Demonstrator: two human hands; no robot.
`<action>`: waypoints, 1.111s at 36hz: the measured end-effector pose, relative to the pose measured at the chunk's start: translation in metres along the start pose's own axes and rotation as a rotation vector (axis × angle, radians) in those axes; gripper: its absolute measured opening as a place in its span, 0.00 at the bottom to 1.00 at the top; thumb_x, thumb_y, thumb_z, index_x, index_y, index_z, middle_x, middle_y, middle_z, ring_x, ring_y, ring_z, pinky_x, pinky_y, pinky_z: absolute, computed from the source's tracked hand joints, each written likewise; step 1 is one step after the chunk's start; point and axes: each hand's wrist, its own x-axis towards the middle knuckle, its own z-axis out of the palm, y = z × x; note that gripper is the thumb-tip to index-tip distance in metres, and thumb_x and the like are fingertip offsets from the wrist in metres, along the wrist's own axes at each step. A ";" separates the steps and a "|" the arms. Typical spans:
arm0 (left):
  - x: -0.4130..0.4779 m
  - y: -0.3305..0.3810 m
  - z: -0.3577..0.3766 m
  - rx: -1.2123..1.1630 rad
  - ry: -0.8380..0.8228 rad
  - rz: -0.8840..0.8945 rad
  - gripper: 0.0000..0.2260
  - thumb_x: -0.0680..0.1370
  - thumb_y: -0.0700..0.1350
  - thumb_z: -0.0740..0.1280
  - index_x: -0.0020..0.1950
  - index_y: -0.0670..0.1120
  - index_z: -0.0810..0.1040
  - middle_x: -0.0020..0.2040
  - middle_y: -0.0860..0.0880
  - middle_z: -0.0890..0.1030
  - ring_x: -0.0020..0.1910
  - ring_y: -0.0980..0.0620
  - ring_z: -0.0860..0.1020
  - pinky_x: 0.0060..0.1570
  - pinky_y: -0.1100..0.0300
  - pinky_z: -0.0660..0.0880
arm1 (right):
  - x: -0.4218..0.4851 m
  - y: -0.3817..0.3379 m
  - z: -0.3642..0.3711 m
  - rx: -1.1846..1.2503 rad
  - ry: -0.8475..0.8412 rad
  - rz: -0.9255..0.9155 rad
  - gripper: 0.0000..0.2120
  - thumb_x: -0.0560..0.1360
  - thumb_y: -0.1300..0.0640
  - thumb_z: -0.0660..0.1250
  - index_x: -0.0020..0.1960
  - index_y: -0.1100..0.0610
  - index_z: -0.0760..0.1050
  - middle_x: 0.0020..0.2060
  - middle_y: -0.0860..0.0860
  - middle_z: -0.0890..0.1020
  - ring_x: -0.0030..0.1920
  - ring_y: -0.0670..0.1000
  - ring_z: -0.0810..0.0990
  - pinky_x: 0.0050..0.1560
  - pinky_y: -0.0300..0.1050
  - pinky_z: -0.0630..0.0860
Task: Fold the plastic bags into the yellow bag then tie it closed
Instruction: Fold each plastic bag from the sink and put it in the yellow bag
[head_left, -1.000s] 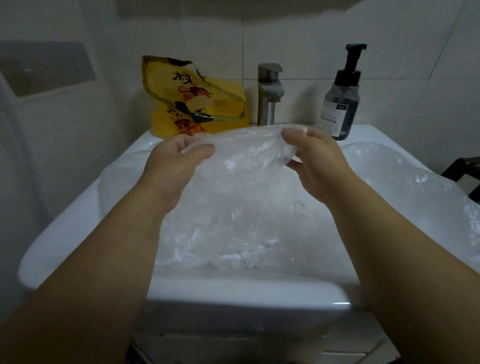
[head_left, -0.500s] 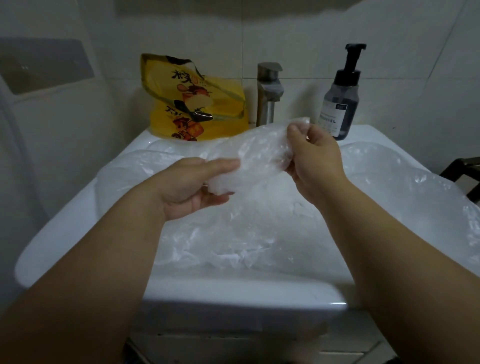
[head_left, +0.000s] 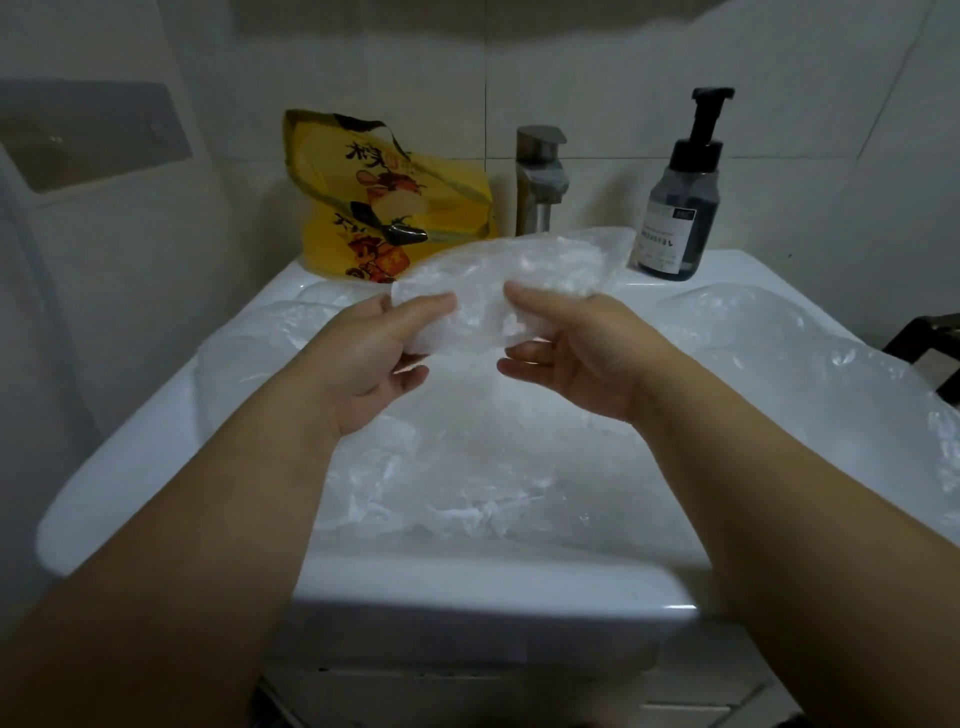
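A folded clear plastic bag (head_left: 511, 278) is held in the air above the sink. My left hand (head_left: 371, 358) pinches its left end between thumb and fingers. My right hand (head_left: 571, 348) grips it beside that, palm turned up. The bag's far end sticks out to the upper right. More clear plastic bags (head_left: 467, 467) lie crumpled in the basin and spill over the right side. The yellow bag (head_left: 384, 202), printed with red and black pictures, leans on the wall behind the sink at the left.
The white sink (head_left: 467, 587) fills the middle. A metal tap (head_left: 540, 179) stands at its back. A dark pump bottle (head_left: 683, 208) sits at the back right corner. Tiled walls close in behind and at the left.
The clear bag went from spread wide between both hands to folded narrow. My hands came closer together and turned palms up.
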 end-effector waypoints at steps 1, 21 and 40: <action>0.000 0.000 0.001 -0.030 -0.013 0.004 0.09 0.75 0.47 0.70 0.54 0.51 0.77 0.47 0.52 0.82 0.45 0.54 0.78 0.44 0.61 0.74 | 0.001 0.001 0.000 0.005 0.008 -0.023 0.12 0.73 0.58 0.70 0.56 0.60 0.76 0.45 0.55 0.83 0.42 0.51 0.82 0.48 0.46 0.82; -0.008 0.000 0.011 0.006 -0.058 0.035 0.08 0.77 0.52 0.68 0.54 0.52 0.77 0.41 0.49 0.79 0.33 0.56 0.75 0.32 0.64 0.75 | 0.000 0.002 0.006 0.170 0.039 -0.135 0.13 0.80 0.64 0.60 0.63 0.67 0.71 0.43 0.57 0.82 0.38 0.50 0.83 0.36 0.40 0.80; -0.002 0.005 0.000 -0.244 0.057 -0.033 0.11 0.77 0.36 0.65 0.35 0.46 0.79 0.33 0.51 0.76 0.35 0.57 0.71 0.30 0.69 0.69 | -0.001 -0.011 -0.010 0.157 0.232 -0.187 0.09 0.73 0.57 0.70 0.51 0.53 0.73 0.51 0.53 0.80 0.49 0.52 0.77 0.41 0.41 0.75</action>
